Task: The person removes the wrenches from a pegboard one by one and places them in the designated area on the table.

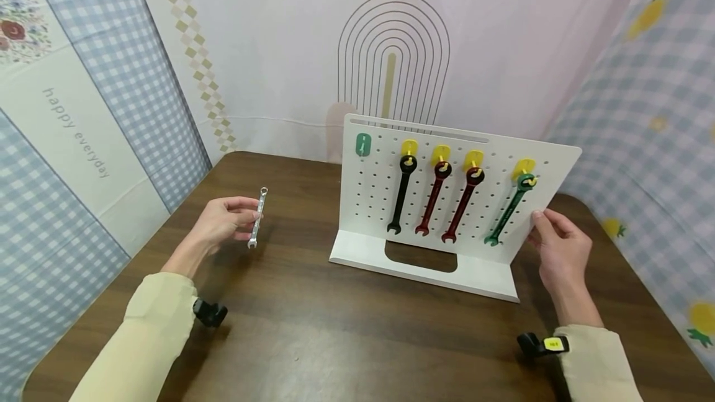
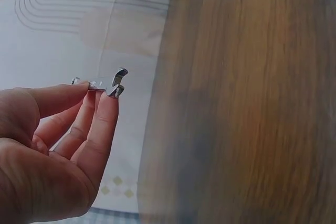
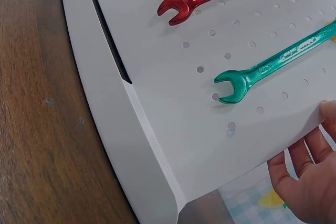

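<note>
A small silver combination wrench (image 1: 257, 219) is pinched between the thumb and fingers of my left hand (image 1: 226, 223), its ring end up and its open end down. In the left wrist view the wrench's open jaw (image 2: 117, 81) sticks out past the fingertips. My right hand (image 1: 561, 253) grips the right edge of a white pegboard (image 1: 357, 203), thumb on the front and fingers behind. From yellow hooks on the board hang a black wrench (image 1: 401, 194), two red wrenches (image 1: 433, 198) (image 1: 463, 205) and a green wrench (image 1: 508, 209). A green hook (image 1: 363, 145) at the upper left bears nothing.
The pegboard's foot (image 1: 357, 247) stands on a brown wooden table (image 1: 313, 327). Behind it hangs a pale cloth (image 1: 279, 48) with printed arches. Checked cloth (image 1: 112, 17) hangs on the left, and a fruit-patterned cloth (image 1: 642, 141) on the right.
</note>
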Motion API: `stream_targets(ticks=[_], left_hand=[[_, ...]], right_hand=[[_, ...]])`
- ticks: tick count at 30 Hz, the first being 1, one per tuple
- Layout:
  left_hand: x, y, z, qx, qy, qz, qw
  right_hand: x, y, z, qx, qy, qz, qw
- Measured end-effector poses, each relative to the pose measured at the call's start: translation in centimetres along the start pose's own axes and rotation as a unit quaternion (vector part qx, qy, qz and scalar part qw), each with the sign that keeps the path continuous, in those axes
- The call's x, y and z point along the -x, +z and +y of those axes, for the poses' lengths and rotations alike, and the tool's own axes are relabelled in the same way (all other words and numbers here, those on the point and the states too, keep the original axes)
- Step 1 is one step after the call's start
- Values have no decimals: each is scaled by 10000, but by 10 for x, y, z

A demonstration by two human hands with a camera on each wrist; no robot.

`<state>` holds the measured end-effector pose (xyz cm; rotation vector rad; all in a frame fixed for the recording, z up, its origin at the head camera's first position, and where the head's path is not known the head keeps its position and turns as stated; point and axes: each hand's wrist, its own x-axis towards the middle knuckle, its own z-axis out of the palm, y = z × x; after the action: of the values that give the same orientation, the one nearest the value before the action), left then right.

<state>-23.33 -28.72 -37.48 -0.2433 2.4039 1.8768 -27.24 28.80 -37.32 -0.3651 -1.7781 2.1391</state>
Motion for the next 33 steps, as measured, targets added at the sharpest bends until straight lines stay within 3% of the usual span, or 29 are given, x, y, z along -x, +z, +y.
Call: stream_targets(ticks=[15,33], left_hand=[[7,-42,-18,-292,-226,220,9991],[13,-72,-38,-787,-390,496,9949]], right_hand=[[1,0,-1,28,19,62,10000],[0,0,-1,51,29,58,10000]])
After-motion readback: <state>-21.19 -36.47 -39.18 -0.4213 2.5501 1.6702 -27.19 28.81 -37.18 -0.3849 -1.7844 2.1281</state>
